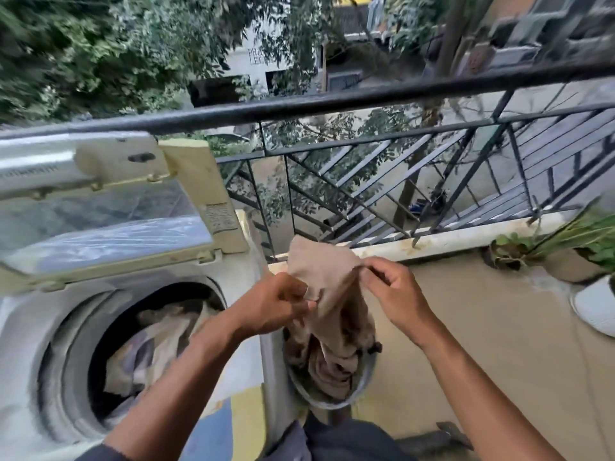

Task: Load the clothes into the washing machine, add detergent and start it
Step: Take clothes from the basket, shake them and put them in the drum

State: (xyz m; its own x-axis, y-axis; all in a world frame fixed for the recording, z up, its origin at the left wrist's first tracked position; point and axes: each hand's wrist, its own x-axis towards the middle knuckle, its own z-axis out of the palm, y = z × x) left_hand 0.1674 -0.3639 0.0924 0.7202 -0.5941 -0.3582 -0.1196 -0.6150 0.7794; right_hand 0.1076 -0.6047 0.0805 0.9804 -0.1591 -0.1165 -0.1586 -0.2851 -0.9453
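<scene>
Washing machine (40,327) stands at nine o'clock from my hands, lid (109,207) raised, drum (139,354) open and already part-filled with clothes. A round metal basin (301,389) sits just beside the machine at six o'clock from my hands, holding more crumpled laundry.

My left hand (271,302) and right hand (396,294) hold a beige garment (321,277) between them, lifted over the basin. Left fingers (298,296) pinch its near edge; right fingers (376,272) pinch the upper edge at one o'clock of the cloth. Both hands are grasping the garment, neither released. Its lower part hangs down into the basin; I cannot tell whether it is caught up with the pieces there.

Assessment: the cloth is light, soft and limp, with no stiffness to steer by. It will drape and trail. A bunched grip near the middle would carry it better than edge pinches. Risk: the tail dragging other pieces out, or catching the drum rim. Loading is partway; detergent and start not yet addressed.
</scene>
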